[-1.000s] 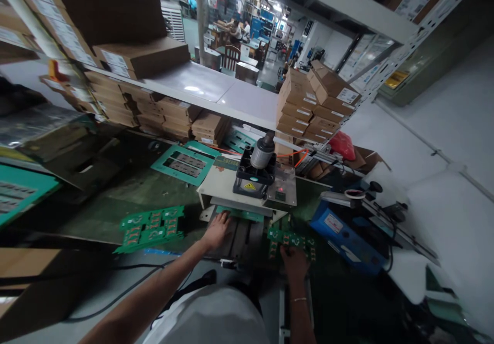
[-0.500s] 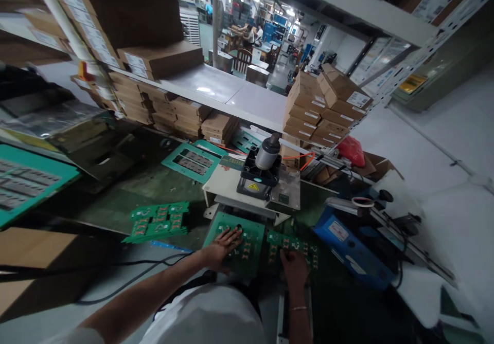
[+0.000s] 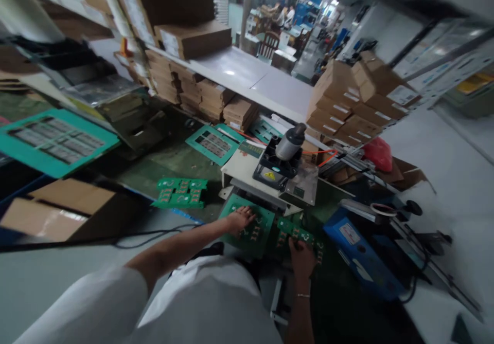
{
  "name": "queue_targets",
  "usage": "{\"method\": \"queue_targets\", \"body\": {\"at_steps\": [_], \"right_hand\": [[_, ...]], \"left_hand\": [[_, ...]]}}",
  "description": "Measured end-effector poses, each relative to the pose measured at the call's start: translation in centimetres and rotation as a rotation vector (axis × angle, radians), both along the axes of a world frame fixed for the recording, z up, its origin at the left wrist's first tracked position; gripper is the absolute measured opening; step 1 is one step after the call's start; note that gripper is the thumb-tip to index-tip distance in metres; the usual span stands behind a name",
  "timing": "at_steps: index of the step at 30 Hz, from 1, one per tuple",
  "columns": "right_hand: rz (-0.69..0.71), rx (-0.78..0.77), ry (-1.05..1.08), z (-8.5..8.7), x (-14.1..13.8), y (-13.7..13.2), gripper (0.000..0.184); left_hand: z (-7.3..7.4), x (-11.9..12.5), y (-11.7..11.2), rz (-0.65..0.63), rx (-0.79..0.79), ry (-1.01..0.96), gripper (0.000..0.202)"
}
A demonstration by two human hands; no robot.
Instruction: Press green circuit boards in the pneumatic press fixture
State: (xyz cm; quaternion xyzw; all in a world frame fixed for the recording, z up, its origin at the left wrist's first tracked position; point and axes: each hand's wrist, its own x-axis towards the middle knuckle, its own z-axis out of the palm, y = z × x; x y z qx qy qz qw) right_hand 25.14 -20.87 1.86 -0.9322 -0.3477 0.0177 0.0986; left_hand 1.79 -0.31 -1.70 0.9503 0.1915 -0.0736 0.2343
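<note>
A green fixture plate point(image 3: 266, 219) carrying a circuit board lies in front of the press point(image 3: 283, 154). My left hand point(image 3: 240, 220) rests palm down on it, its fingers stretched over the board. Just to the right, a green circuit board panel point(image 3: 286, 225) with rows of copper-coloured parts lies on the bench. My right hand point(image 3: 303, 259) is over this panel's near edge, thumb and fingers bent together on it; the fingertips are partly hidden. A small stack of similar green panels point(image 3: 181, 194) sits to the left.
Green framed plates point(image 3: 214, 144) lie behind on the bench, with a larger one point(image 3: 57, 141) at far left. A blue machine point(image 3: 360, 254) stands at right. Cardboard boxes point(image 3: 343, 107) are stacked on the shelf, and an open carton point(image 3: 57, 207) is at lower left. A black cable point(image 3: 154, 232) runs nearby.
The camera view has turned left, so the scene sits further right and higher. My left hand's fingers look less spread on the plate. My right hand stays at the panel.
</note>
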Motion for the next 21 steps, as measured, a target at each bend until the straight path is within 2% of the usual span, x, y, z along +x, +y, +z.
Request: {"method": "queue_targets", "body": {"at_steps": [2, 4, 7, 9, 12, 14, 17, 21], "right_hand": [[-0.001, 0.101, -0.015, -0.2, 0.0, -0.2, 0.045], [0.008, 0.187, -0.024, -0.4, -0.3, -0.2, 0.055], [0.066, 0.205, -0.040, -0.6, -1.9, 0.6, 0.060], [0.123, 0.161, -0.048, -0.6, -3.7, 1.9, 0.055], [0.205, 0.032, -0.036, -0.5, -7.3, 4.5, 0.044], [0.244, -0.060, -0.021, -0.5, -9.8, 6.4, 0.039], [0.291, -0.159, -0.009, -0.6, -12.8, 8.7, 0.036], [0.318, -0.241, 0.008, -1.0, -14.7, 10.6, 0.037]], "left_hand": [[1.4, -0.8, 0.8, -0.002, -0.001, -0.022, 0.112], [2.9, -3.1, 2.2, 0.037, 0.042, -0.040, 0.116], [4.6, -9.1, 5.1, 0.184, 0.126, -0.017, 0.120], [5.1, -13.8, 7.2, 0.317, 0.169, 0.046, 0.117], [4.5, -19.9, 10.0, 0.483, 0.191, 0.140, 0.107], [3.5, -22.5, 11.4, 0.549, 0.175, 0.170, 0.104], [1.8, -24.3, 12.6, 0.592, 0.134, 0.197, 0.101], [0.2, -24.0, 12.6, 0.602, 0.117, 0.141, 0.101]]}}
